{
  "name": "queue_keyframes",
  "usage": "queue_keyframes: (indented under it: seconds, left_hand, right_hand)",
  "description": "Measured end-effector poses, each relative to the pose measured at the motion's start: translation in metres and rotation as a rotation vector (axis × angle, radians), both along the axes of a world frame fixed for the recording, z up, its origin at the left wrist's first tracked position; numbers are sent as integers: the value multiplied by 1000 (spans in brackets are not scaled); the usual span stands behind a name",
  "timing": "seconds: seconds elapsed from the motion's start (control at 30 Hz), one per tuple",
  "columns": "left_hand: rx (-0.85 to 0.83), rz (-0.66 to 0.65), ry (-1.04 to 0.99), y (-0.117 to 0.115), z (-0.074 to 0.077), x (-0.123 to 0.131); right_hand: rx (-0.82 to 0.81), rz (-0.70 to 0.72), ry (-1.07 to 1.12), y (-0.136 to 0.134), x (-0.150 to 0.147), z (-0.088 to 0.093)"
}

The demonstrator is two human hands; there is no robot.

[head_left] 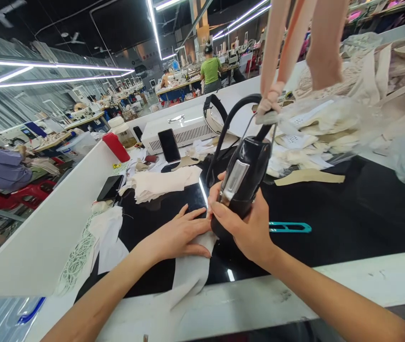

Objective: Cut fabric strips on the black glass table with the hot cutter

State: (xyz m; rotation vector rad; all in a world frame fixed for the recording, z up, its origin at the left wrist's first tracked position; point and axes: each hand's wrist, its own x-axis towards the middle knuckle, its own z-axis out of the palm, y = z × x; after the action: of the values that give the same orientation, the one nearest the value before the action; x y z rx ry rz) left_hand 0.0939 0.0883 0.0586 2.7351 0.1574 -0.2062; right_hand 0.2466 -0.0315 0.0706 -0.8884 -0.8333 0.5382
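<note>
My right hand [245, 227] is closed around a black hand-held iron [244, 176] whose cable [228, 124] loops up behind it. The iron's lower end presses onto a pale strip of fabric [192, 269] lying on the black work surface [348, 213]. My left hand [180, 232] lies flat on that strip just left of the iron, fingers stretched out and holding it down. The strip hangs over the table's white front edge [295, 294].
Teal thread snips [290, 227] lie right of the iron. A pile of cream fabric pieces [159, 183], two phones [168, 145] [110, 188], a red bottle [116, 147] and a white machine [181, 128] sit behind. Bagged pale garments [334, 128] are heaped right. Other workers sit far off.
</note>
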Motion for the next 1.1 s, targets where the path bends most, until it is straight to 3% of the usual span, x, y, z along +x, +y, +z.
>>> queue_keyframes:
  seconds: [0.3, 0.6, 1.1]
  left_hand:
    - [14, -5, -5, 0, 1, 0]
    - [44, 24, -18, -1, -7, -12]
    - [109, -16, -4, -4, -1, -11]
  right_hand:
    - [14, -3, -48, 0, -1, -1]
    - [5, 10, -48, 1, -2, 0]
    - [-76, -32, -60, 1, -2, 2]
